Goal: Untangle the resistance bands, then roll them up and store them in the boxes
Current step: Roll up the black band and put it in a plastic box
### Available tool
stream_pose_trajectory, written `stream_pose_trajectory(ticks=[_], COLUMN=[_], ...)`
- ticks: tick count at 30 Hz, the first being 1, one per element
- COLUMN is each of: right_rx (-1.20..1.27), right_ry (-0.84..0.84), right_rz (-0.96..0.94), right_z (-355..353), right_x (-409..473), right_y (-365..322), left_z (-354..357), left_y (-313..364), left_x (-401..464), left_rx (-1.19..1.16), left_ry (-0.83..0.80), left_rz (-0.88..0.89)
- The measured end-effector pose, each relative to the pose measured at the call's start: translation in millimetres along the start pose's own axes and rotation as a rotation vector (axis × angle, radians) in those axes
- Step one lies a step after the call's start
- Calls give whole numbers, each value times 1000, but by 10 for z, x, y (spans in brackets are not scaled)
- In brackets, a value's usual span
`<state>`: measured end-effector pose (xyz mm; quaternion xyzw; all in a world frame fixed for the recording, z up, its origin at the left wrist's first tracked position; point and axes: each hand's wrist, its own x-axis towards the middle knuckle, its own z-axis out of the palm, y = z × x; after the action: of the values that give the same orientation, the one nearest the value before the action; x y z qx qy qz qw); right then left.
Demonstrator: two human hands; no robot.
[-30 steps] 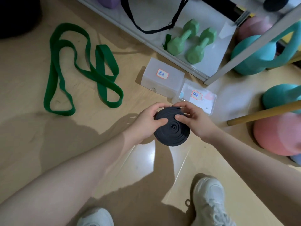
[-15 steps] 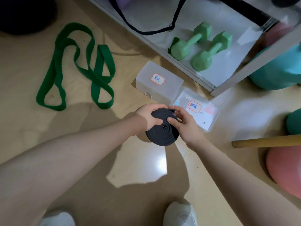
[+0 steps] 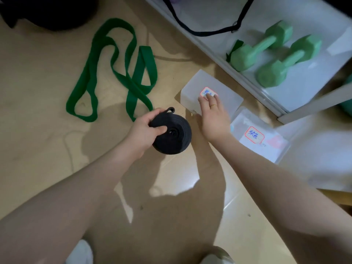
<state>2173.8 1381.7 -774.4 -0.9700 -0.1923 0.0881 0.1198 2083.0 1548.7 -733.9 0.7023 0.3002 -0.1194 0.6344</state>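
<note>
Head view: left hand (image 3: 144,128) grips rolled black rubber resistance band (image 3: 172,137) at frame centre, above floor. Right hand (image 3: 214,115), fingers straight, rests on translucent plastic box (image 3: 226,94) at 1 o'clock of roll. Loose green band (image 3: 122,73) on floor at 11 o'clock; second labelled box (image 3: 261,136) at 3 o'clock.

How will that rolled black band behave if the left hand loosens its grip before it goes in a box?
The rolled black band will probably spring open: its tail end already sticks out as a small loop at the top, and only the left hand holds the coil. It looks soft and rubbery, so it should flop rather than stay stiff. Set on edge, the round coil could roll.
</note>
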Motion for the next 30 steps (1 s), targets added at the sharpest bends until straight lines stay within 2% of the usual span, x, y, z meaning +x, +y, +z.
stream_pose_trajectory(ticks=[4, 11, 13, 16, 20, 23, 26, 30], right_rx=[-355, -750, -662, -589, -581, -552, -405, -154], right_ry=[-34, -152, -189, -142, -122, -24, 137, 228], right_rz=[78, -67, -174, -273, -351, -399, -365, -278], right_z=[82, -9, -13, -51, 15, -42, -248, -560], right_x=[280, 234, 137, -109, -443, -624, -671, -576], right_y=[-141, -142, -161, -327, -487, -549, -595, -494], left_z=[-170, -168, -149, -156, -116, -99, -174, -465], left_y=[-116, -321, -381, -480, -603, -699, -857, -862], left_x=[-2, -63, -113, -239, -442, -578, -694, -842], left_rx=[-71, -196, -195, -173, -138, -126, -10, -56], left_ry=[37, 118, 138, 130, 131, 122, 86, -47], left_rz=[-26, -17, 22, 51, 8, -60, -98, -144])
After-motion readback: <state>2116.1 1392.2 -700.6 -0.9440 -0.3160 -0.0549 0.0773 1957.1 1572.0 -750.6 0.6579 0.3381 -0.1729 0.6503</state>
